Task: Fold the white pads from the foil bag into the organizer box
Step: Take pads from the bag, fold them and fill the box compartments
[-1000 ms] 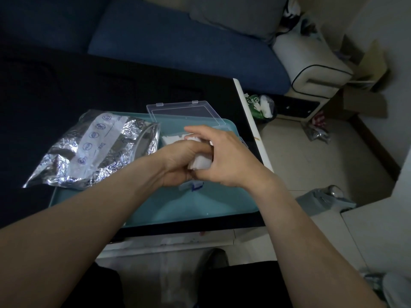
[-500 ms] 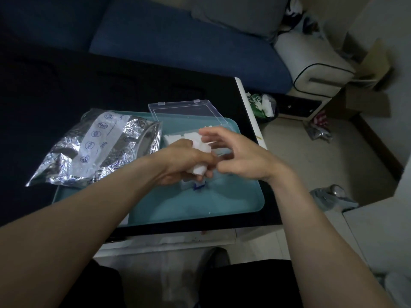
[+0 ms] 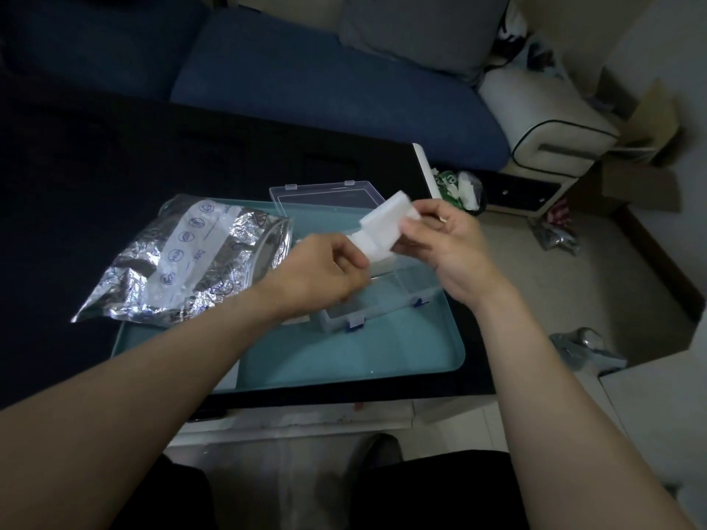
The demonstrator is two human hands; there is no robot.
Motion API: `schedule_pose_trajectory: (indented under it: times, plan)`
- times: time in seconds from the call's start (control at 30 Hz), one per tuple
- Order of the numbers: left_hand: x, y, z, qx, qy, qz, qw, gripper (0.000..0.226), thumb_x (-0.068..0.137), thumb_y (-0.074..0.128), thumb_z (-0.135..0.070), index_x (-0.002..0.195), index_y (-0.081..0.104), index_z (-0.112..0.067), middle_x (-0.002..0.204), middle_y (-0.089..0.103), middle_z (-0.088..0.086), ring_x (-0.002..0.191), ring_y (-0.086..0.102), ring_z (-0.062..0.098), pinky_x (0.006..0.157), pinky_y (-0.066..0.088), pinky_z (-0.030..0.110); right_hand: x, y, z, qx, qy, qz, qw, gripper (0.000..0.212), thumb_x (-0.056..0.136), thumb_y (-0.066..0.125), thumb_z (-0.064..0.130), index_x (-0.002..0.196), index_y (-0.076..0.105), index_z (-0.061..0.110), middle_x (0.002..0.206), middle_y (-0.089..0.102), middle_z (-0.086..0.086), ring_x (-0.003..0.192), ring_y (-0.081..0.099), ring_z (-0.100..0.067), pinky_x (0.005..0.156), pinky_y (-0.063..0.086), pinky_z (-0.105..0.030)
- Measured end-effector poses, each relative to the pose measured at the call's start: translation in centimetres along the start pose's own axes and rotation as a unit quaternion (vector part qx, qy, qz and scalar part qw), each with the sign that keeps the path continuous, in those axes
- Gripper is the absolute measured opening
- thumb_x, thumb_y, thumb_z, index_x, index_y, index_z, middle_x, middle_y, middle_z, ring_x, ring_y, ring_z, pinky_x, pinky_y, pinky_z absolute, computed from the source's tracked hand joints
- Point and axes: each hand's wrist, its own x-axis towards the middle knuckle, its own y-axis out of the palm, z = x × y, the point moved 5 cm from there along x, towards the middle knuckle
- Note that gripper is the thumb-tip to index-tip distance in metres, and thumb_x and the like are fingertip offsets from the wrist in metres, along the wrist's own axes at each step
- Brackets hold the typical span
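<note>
A white pad (image 3: 384, 227) is held in the air between both hands, above the clear organizer box (image 3: 382, 300). My left hand (image 3: 325, 267) pinches its lower left end. My right hand (image 3: 443, 239) pinches its upper right edge. The box stands open on the teal tray (image 3: 382, 357), its clear lid (image 3: 325, 195) lying back behind it and blue latches at its front. The crumpled foil bag (image 3: 183, 262) lies on the tray's left side with its mouth facing the box. What lies in the box's rear compartments is hidden by my hands.
The tray sits on a dark table (image 3: 114, 166) whose right edge is near the box. A blue sofa (image 3: 325, 82) stands behind. On the floor to the right are a small bin (image 3: 459, 189), a white stool (image 3: 543, 120) and cardboard boxes (image 3: 635, 166).
My hands have lifted from the box and drawn apart. The pad, bunched between them before, is now stretched out between the two hands above the box.
</note>
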Motion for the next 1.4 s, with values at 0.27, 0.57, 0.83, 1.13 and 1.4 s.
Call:
schedule_pose_trajectory:
  times: [0.27,0.57,0.83,1.13,1.4]
  plan:
    - [0.9,1.0,1.6,0.456,0.126,0.008,0.881,0.061,0.087,0.059,-0.028,0.143,0.037,-0.016,0.146,0.035,0.009,0.139,0.023,0.030,0.116,0.017,0.042,2.6,-2.7,-2.4,-0.213,-0.011,-0.220,0.952,0.031,0.095,0.058,0.010,0.122,0.067,0.022,0.097,0.068,0.003,0.089,0.066,-0.015,0.078,0.056,-0.030]
    - [1.0,0.1,2.2,0.569,0.099,0.041,0.815,0.049,0.078,0.052,-0.006,0.126,0.044,-0.009,0.133,0.044,0.015,0.134,0.028,0.035,0.118,0.013,0.047,3.7,-2.0,-3.3,-0.286,0.076,-0.156,0.942,0.020,0.080,0.069,0.019,0.095,0.061,0.030,0.106,0.070,-0.002,0.096,0.069,-0.021,0.089,0.059,-0.047]
    - [2.0,2.7,0.5,0.479,0.200,0.013,0.855,0.056,0.088,0.051,-0.031,0.139,0.043,-0.008,0.150,0.036,0.011,0.143,0.021,0.031,0.118,0.016,0.040,3.3,-0.4,-3.0,-0.462,0.053,-0.162,0.870,0.006,0.089,0.069,0.013,0.086,0.067,0.018,0.098,0.072,-0.004,0.089,0.065,-0.020,0.076,0.043,-0.021]
    - [2.9,3.5,1.7,0.476,0.170,0.044,0.862,0.045,0.087,0.049,-0.028,0.130,0.045,-0.013,0.136,0.045,0.007,0.125,0.041,0.026,0.110,0.031,0.041,3.3,1.5,-3.1,-0.653,0.051,-0.140,0.742,0.023,0.093,0.060,0.014,0.115,0.062,0.005,0.117,0.063,-0.015,0.107,0.061,-0.036,0.082,0.045,-0.038]
    - [2.9,3.7,2.0,0.465,0.175,0.043,0.867,0.043,0.087,0.049,-0.025,0.128,0.044,-0.013,0.135,0.044,0.006,0.126,0.039,0.026,0.111,0.029,0.040,4.3,-0.2,-4.1,-0.660,0.088,-0.139,0.733,0.031,0.086,0.067,0.021,0.117,0.070,0.016,0.125,0.057,-0.011,0.118,0.053,-0.032,0.098,0.049,-0.043]
